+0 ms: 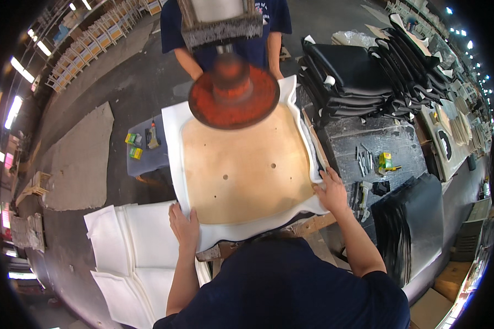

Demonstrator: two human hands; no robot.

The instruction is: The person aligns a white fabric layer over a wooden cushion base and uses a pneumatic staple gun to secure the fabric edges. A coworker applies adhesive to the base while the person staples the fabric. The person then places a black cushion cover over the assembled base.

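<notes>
A tan plywood panel [247, 153] with a few drilled holes lies on a white padded sheet [174, 143], whose edges curl up around it. With thumb and fingers, my left hand [185, 226] pinches the sheet's near left corner. On the near right side, my right hand [332, 192] is closed on the sheet's raised rim beside the wood. A round red press plate [234, 98] hangs over the panel's far part and hides it. Across from me stands a person in a dark shirt [280, 19], whose hands are hidden behind the plate.
Stacked black padded covers [346, 71] stand at the far right, on a worn table [406, 145] with loose tools. Black sheets [409, 225] lie at the near right. White padded pieces [153, 236] are piled at my left, near a blue-grey stool [142, 162] holding small boxes.
</notes>
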